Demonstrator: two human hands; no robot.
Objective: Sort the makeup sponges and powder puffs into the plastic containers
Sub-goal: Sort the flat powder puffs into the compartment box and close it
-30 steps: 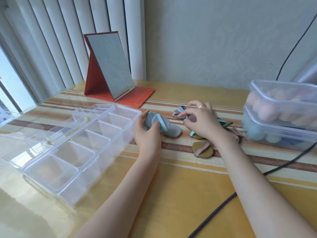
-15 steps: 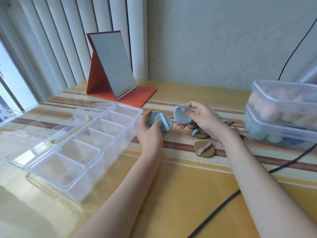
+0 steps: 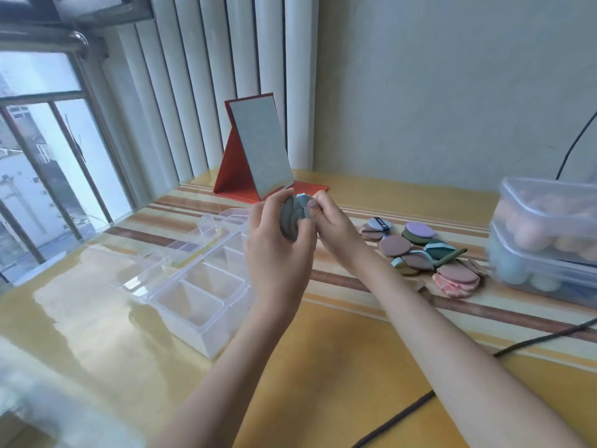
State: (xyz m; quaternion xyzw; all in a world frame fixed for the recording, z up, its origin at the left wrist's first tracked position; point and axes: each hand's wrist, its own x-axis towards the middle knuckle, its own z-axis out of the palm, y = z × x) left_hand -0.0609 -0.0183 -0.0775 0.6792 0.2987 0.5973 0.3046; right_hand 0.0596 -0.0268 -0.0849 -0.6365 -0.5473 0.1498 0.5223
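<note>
Raised since half a second ago: both hands, now held above the tabletop (image 3: 323, 367) in front of the red folding mirror (image 3: 258, 156), with the blue-grey powder puffs (image 3: 292, 218) brought together between them; the view has also tipped upward, taking in the window (image 3: 42, 156) and the vertical blinds (image 3: 210, 76).

Item, powder puffs in hand: flat rounded pads, blue-grey, stacked face to face, a light blue ribbon strap showing at the upper edge. The exact count in the stack cannot be told.

Grip, left hand (image 3: 274, 250): fingers and thumb curled round the stack from the left and below, clamped on it.

Grip, right hand (image 3: 332, 227): fingertips pinching the right edge of the same stack near the strap.

Item, loose puffs (image 3: 420, 253): a pile on the striped part of the tabletop, right of the hands and apart from them; colours mauve-brown, olive, lilac, teal, pale blue, and a pink marbled one at the near edge.

Item, clear compartment box (image 3: 193, 286): lid open, lying left of and below the hands, partly hidden by the left wrist.

Item, two stacked lidded tubs (image 3: 546, 240): far right, holding egg-shaped sponges, peach in the upper, blue-green in the lower.

Item, black cable (image 3: 533, 341): crossing the tabletop at right.
</note>
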